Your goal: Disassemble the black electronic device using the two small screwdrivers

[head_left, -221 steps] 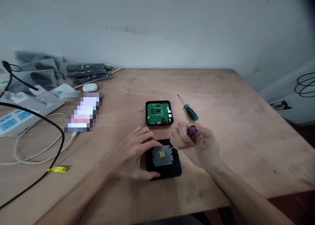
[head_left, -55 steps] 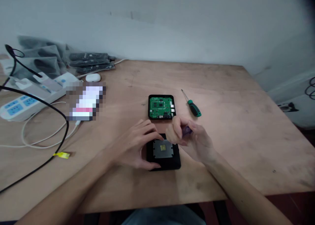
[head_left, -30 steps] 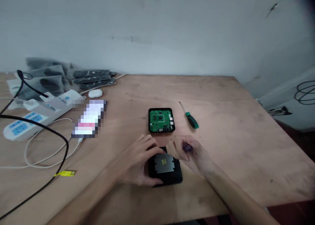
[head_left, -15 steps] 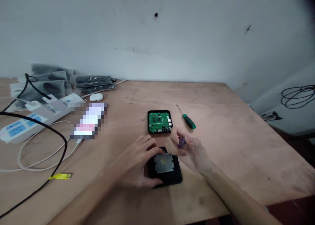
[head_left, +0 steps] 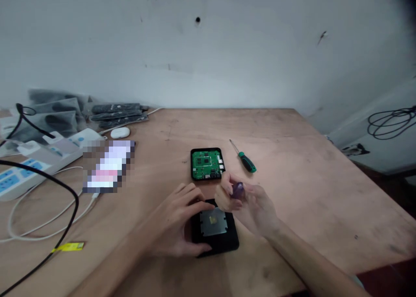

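Note:
My left hand (head_left: 182, 217) grips the left side of a black plastic cover (head_left: 224, 244), its thumb at the near edge and its fingers at the far edge. A silvery metal plate (head_left: 208, 228) with a small yellowish patch lies on the cover. My right hand (head_left: 248, 201) is closed around a small purple translucent thing (head_left: 238, 190), above the cover's far right corner; its tip is hidden by the fingers. Just beyond sits a black case with a green circuit board (head_left: 205, 162) inside. A green and black screwdriver (head_left: 246, 161) lies to its right.
At left lie a lit phone (head_left: 110, 164) on a white cable, a white power strip (head_left: 69, 143), a black cable (head_left: 69, 221) with a yellow tag and a white earbud case (head_left: 120, 133). Bagged dark items (head_left: 118, 113) rest by the wall. The table's right edge (head_left: 354, 169) slopes away.
The whole view has shifted slightly, so things on the table appear a little further left and lower. The purple thing shows at a slightly different angle in my right hand. Both hands keep their holds.

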Tool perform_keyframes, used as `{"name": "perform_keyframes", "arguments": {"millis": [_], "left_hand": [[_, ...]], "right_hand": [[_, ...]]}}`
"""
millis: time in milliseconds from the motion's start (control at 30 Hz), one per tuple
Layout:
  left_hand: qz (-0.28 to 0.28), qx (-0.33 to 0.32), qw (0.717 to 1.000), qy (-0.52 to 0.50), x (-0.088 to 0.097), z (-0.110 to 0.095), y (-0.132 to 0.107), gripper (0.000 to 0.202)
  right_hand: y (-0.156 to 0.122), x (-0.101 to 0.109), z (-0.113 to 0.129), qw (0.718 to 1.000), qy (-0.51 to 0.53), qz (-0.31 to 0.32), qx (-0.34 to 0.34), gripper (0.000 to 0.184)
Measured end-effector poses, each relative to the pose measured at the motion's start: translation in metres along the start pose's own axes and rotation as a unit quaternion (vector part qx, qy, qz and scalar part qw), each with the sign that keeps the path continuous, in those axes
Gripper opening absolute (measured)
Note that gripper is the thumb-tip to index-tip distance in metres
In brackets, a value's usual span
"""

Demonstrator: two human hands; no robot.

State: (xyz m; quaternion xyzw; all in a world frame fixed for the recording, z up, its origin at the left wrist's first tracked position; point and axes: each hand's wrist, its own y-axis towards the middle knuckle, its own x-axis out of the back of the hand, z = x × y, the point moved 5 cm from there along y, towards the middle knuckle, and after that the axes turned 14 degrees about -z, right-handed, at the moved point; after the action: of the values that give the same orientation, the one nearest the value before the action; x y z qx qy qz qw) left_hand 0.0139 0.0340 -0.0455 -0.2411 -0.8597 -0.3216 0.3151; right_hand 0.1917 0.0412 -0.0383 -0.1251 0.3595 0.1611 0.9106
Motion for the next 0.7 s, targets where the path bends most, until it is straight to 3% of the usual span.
{"name": "perform_keyframes", "arguments": {"millis": [100,267,367,567,700], "left_hand": [[-0.007,-0.017,1.000,0.006,0.0000,0.0010,-0.0011,0.070],[-0.028,-0.037,0.999,0.006,-0.0006,0.0016,-0.0018,0.069],[-0.030,-0.042,0.999,0.008,-0.0009,0.0012,-0.0024,0.069],[-0.034,-0.042,0.998,0.013,-0.0012,0.0015,-0.0025,0.069],[-0.025,-0.035,0.999,0.004,-0.0009,0.0019,-0.0022,0.069]], "right_hand": [[0.0006,0.0031,-0.0012,1.000,-0.003,0.002,-0.004,0.033],[0.0027,0.0042,-0.0023,0.997,-0.060,0.024,0.035,0.059],[0.0032,0.0025,-0.0013,0.997,-0.066,0.027,0.041,0.064],[0.0020,0.0012,0.0009,1.000,-0.023,0.010,0.006,0.036],[0.0020,0.0038,-0.0016,0.999,-0.045,-0.001,0.010,0.039]]}}
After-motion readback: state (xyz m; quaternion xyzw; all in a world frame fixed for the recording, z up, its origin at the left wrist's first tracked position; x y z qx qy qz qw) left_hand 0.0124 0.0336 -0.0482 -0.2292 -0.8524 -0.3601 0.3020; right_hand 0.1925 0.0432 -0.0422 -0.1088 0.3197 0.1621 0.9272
